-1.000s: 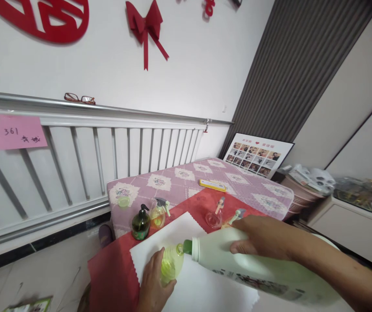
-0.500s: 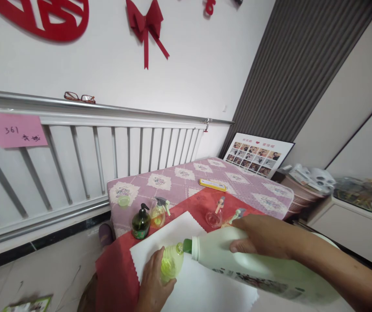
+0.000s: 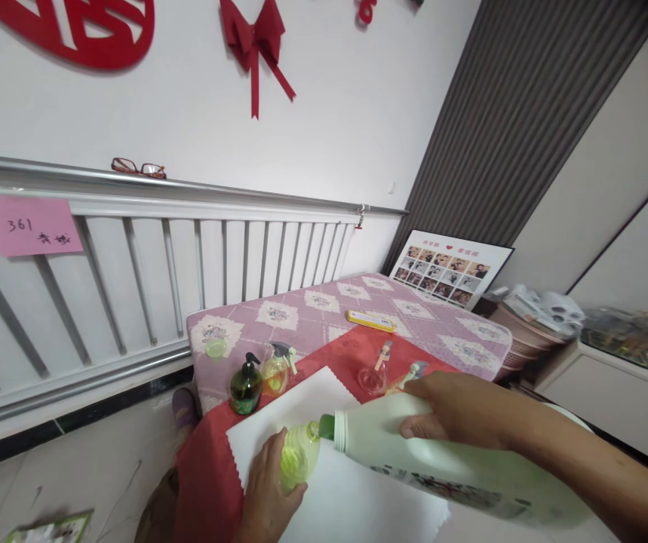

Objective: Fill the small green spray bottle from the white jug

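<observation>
My left hand (image 3: 271,483) is closed round a small see-through bottle (image 3: 299,458) with yellow-green liquid inside, tilted over a white sheet (image 3: 351,505). Lying nearly on its side, a large pale green jug (image 3: 380,434) is gripped by my right hand (image 3: 442,407). The jug's green spout (image 3: 327,427) meets the small bottle's mouth; whether they touch I cannot tell. Behind the left hand stand a dark green pump bottle (image 3: 245,386) and a clear spray bottle (image 3: 276,369) with some yellow liquid. A clear container with a pink top (image 3: 379,369) is beyond the jug.
A red cloth (image 3: 351,347) lies under the sheet on a table with a purple patterned cover (image 3: 346,302). On it are a yellow box (image 3: 371,321) and a pale green lid-like piece (image 3: 216,348). A white radiator (image 3: 148,256) runs along the left; a photo board (image 3: 448,268) leans at the back.
Both hands, the jug and the small bottle hold nearly the same positions. At lower left, the red cloth's edge and the leg beside it look slightly shifted.
</observation>
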`<action>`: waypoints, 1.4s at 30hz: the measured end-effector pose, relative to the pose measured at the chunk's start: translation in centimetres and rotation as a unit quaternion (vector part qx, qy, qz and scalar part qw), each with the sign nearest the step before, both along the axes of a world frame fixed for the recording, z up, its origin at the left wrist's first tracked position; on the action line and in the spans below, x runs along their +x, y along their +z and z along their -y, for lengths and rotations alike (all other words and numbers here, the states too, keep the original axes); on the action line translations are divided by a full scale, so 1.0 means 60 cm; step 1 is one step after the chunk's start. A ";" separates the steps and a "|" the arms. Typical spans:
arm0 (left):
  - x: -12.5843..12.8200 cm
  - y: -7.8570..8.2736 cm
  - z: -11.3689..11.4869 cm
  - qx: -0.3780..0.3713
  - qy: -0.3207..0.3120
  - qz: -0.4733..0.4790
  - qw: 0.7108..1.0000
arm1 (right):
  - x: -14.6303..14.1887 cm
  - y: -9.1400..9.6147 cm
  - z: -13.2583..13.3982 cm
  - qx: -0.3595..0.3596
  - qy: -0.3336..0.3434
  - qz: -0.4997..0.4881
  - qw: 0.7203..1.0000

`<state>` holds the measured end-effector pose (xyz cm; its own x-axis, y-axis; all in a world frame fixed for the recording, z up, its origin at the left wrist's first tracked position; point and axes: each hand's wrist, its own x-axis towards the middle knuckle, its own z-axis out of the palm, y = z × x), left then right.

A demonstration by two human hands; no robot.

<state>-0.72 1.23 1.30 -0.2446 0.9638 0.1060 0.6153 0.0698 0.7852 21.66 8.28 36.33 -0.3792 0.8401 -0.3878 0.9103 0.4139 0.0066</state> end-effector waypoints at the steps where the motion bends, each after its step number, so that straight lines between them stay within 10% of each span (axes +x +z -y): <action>1: 0.000 -0.001 0.000 -0.001 -0.001 0.000 1.000 | -0.001 0.000 0.000 -0.001 0.001 -0.002 1.000; 42: -0.004 0.002 -0.002 -0.005 -0.006 -0.002 1.000 | -0.008 0.004 0.002 0.002 0.014 0.003 1.000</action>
<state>-0.99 1.34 1.39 -0.2328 0.9677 0.0965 0.6188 0.0709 0.7823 21.20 8.15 36.58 -0.4004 0.8309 -0.3865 0.8981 0.4396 0.0148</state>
